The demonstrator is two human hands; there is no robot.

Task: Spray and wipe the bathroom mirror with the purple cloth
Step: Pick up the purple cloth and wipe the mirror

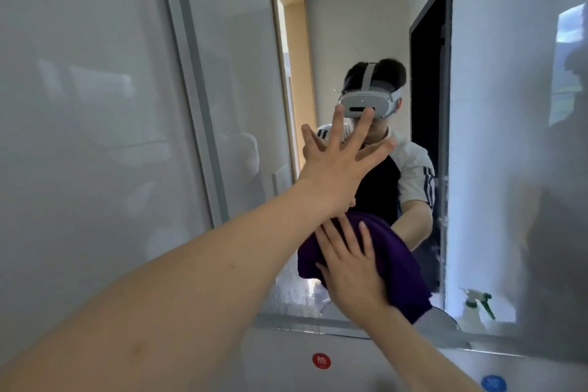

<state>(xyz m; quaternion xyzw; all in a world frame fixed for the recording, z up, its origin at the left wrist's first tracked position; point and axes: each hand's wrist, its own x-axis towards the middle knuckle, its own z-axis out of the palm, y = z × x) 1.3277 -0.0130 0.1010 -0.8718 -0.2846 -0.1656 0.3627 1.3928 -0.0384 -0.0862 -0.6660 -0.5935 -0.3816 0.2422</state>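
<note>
nearest, the right hand [350, 267] presses flat, fingers straight, on the purple cloth [381, 251] low on the mirror [366, 25]. droplets beside it suggest spraying is done, wiping barely begun. higher, the left hand [337, 156] rests wide open on the glass, holding nothing.

Both forearms bare, no watch or rings on left hand [331, 165] or right hand [353, 267]. In the mirror reflection: person wears white headset [366, 103] w/ grey top strap over dark hair, dark slot on front. Top [386, 181] is black at the chest w/ white short sleeves; dark stripes on the sleeve [418, 175], approx. three. Rest of the clothing is out of view.
</note>
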